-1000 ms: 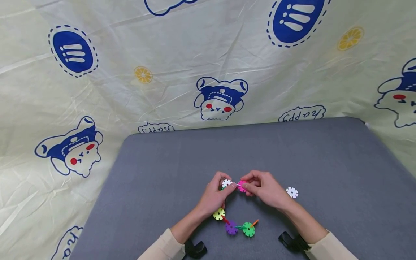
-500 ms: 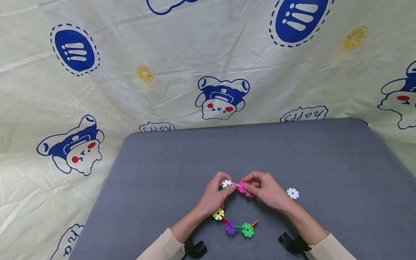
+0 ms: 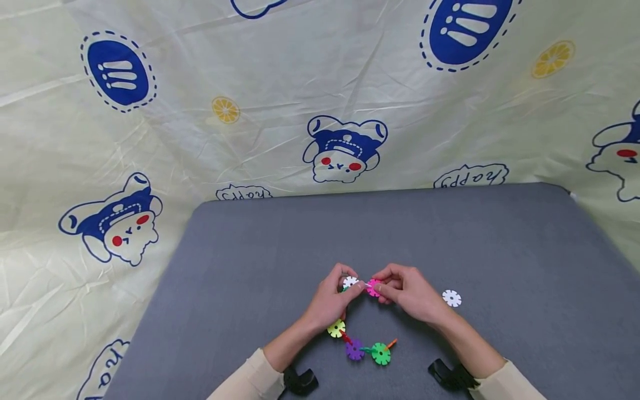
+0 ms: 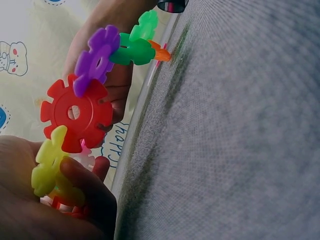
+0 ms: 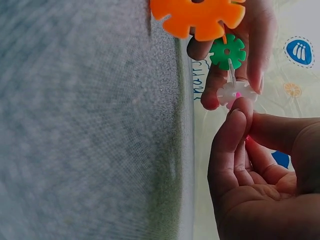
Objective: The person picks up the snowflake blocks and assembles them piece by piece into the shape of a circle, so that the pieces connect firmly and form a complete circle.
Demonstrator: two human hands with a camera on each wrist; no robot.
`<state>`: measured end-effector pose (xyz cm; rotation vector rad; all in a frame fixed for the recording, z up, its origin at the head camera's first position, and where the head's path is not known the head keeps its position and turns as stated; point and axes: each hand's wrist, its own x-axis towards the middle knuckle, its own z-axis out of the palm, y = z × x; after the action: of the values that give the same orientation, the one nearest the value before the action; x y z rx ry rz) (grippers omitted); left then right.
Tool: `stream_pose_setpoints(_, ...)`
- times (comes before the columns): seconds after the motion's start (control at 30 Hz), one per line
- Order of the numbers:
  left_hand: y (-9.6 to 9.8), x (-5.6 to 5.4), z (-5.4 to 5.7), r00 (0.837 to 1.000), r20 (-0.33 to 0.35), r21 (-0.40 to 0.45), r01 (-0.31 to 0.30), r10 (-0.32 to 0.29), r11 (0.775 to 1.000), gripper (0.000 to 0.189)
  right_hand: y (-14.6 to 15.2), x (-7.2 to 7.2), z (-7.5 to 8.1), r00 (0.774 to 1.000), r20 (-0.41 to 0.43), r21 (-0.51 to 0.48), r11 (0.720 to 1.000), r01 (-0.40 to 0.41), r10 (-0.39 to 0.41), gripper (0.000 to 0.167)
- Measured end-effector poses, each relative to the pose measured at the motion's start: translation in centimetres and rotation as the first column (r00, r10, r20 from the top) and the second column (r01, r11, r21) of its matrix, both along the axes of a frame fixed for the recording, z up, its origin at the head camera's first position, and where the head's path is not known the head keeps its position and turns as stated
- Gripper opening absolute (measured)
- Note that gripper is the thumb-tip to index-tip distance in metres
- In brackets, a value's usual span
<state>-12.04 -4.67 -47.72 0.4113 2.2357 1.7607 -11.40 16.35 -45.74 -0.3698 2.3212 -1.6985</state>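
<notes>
Head view, left hand: My left hand [image 3: 330, 301] has its fingers curled around the chain [image 3: 345, 336] near a white disc [image 3: 349, 282], with little gap left.
Head view, right hand: My right hand [image 3: 405, 290] pinches a pink disc [image 3: 371, 290], thumb against finger, just beside my left thumb.
Head view, tail of the chain: A yellow disc [image 3: 333, 325], purple disc [image 3: 351, 351], green disc [image 3: 377, 355] and edge-on orange disc [image 3: 392, 344] trail on the near side.
Head view, loose disc: It [image 3: 448, 300] lies flat on the tabletop [image 3: 300, 239], right of my right hand.
Head view, hidden: My left hand covers the links above the yellow disc.
Left wrist view, red disc: It [image 4: 57, 110] links yellow to purple; I should hold this wrist quiet, since a swinging tail could tug a joint loose.
Left wrist view, unclear: I can't tell whether the orange end touches the tabletop.
Right wrist view, joint: Pink shows against a clear disc [image 5: 225, 95]; I'd set slot to slot, discs crossed squarely, and push straight, because twisting may bend thin plastic.
Right wrist view, hidden: My fingertips cover most of the pink disc, so the slot depth is unreadable; an orange shape [image 5: 175, 20] is cut off at the top.
</notes>
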Motion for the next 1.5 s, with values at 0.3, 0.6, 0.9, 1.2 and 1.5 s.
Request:
stream_pose_setpoints(0.3, 0.1, -0.1, 0.0, 1.000, 0.003, 0.016, 0.011, -0.011, 1.000, 0.033, 0.2, 0.0, 0.4, 0.999, -0.010, 0.023, 0.999, -0.036, 0.036, 0.022)
stream_pose_setpoints(0.6, 0.2, -0.2, -0.1, 1.000, 0.021, 0.041, -0.019, 0.019, 0.999, 0.031, 1.6, -0.5, 1.0, 0.994, 0.004, 0.162, 0.981, -0.107, 0.108, 0.033)
stream_pose_setpoints(0.9, 0.1, -0.1, -0.1, 1.000, 0.017, 0.047, -0.020, 0.019, 0.999, 0.028, 4.8, -0.9, 2.4, 0.980, -0.073, 0.291, 0.944, -0.156, 0.185, 0.031)
stream_pose_setpoints(1.2, 0.0, -0.1, -0.2, 0.999, 0.024, 0.039, -0.022, 0.021, 0.999, 0.030, 8.7, -1.3, 2.9, 0.966, -0.041, 0.378, 0.898, -0.223, 0.257, 0.026)
stream_pose_setpoints(1.5, 0.0, -0.1, -0.3, 0.999, 0.042, 0.050, -0.021, 0.019, 0.999, 0.030, 11.7, -1.1, 2.3, 0.968, -0.032, 0.560, 0.807, -0.189, 0.249, 0.033)
